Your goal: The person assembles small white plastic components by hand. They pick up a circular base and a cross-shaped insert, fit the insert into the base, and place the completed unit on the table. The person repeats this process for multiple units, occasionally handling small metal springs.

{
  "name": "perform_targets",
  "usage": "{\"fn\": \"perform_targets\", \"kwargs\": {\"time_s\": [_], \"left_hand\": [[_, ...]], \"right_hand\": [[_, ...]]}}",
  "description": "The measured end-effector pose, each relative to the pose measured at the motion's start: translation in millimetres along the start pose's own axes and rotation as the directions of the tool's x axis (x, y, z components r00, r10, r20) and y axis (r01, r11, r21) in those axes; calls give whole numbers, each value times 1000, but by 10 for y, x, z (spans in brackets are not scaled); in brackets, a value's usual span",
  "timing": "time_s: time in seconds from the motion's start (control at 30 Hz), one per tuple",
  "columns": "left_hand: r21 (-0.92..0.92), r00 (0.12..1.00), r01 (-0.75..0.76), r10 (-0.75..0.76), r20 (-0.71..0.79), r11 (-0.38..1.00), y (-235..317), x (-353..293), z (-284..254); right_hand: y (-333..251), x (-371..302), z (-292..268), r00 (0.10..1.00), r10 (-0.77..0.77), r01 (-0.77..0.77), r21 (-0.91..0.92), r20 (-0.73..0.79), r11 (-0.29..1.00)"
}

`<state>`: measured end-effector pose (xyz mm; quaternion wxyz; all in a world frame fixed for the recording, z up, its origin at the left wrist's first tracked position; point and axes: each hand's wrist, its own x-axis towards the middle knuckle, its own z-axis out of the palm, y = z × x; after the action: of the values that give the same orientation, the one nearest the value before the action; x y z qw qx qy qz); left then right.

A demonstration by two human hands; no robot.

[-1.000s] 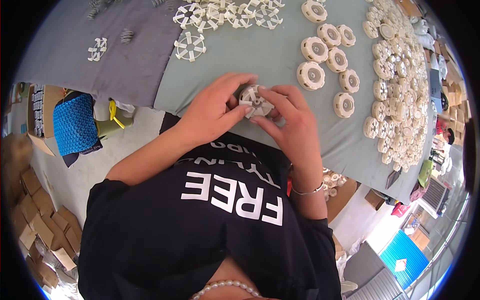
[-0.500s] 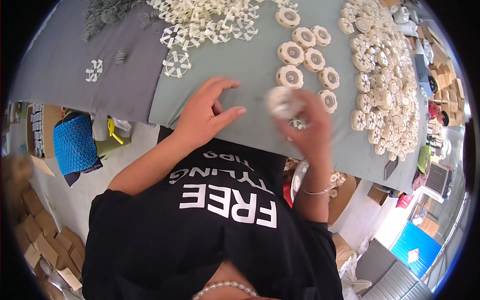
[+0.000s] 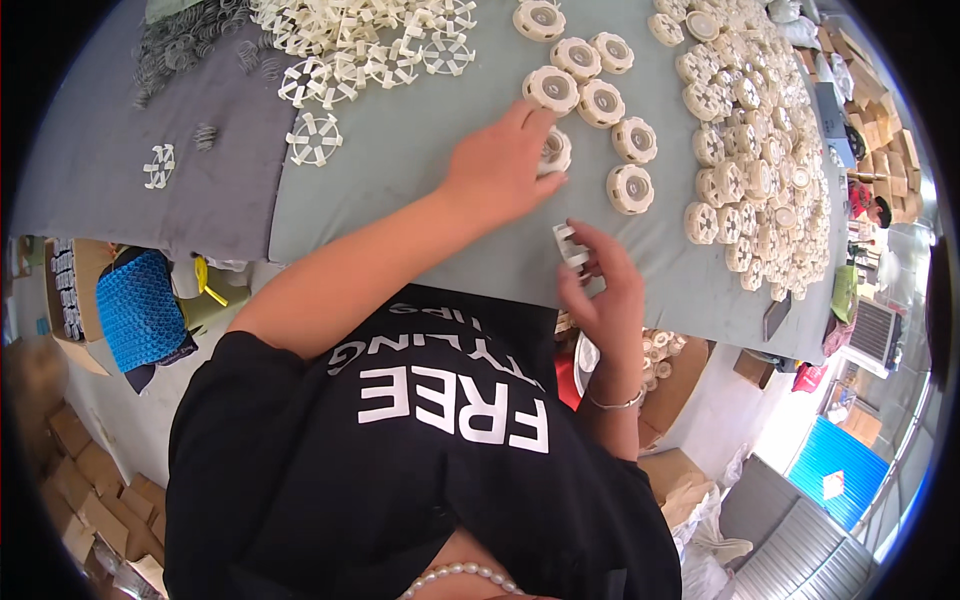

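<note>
My left hand [image 3: 500, 165] reaches over the table and is closed on the near side of a round cream housing [image 3: 556, 152] with a scalloped rim; the fingers cover part of it. Closer to me, my right hand [image 3: 607, 288] pinches a small white spoked wheel [image 3: 570, 248], seen nearly edge-on. Several similar housings [image 3: 600, 103] lie beyond and to the right of my left hand, with grey discs in their middles. A single spoked wheel [image 3: 315, 140] lies flat to the left of my hands, below a heap of white spoked wheels [image 3: 360, 45].
Grey-green cloth [image 3: 400, 150] covers the table. Assembled cream pieces [image 3: 760, 170] are massed along its right side. Dark coil springs [image 3: 190, 45] lie at far left. Under the front edge stands a carton [image 3: 685, 390] of cream parts; a blue woven bag [image 3: 145, 305] hangs left.
My left hand has moved right and forward onto a housing. My right hand has come nearer me; the blurred round cream piece it held no longer shows there, and it now holds a spoked wheel.
</note>
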<state>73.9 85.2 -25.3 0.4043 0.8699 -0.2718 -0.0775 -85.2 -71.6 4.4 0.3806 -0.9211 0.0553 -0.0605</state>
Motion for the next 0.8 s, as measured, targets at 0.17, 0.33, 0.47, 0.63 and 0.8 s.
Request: {"fn": "perform_targets", "kwargs": {"time_s": [0.17,0.33,0.47,0.63,0.8], "left_hand": [[-102,970,-233,238,39,967,-257,-521,-189],[-244,986,-77,110,122,967,-179,-852,-370],[-352,986,-18,74,147,936,-210,-895,-386],[-347,985,-34,90,146,937,-279,-891,-344],[-433,978,103,-12,207,895,-151,-923,-494]], "right_hand": [[109,72,-51,984,161,-161,-15,81,987],[157,191,-48,998,55,-54,-35,20,998],[134,206,-8,996,82,-79,-59,46,995],[132,178,-1,976,148,-195,-334,-162,922],[136,79,-243,989,106,-97,-83,102,992]]}}
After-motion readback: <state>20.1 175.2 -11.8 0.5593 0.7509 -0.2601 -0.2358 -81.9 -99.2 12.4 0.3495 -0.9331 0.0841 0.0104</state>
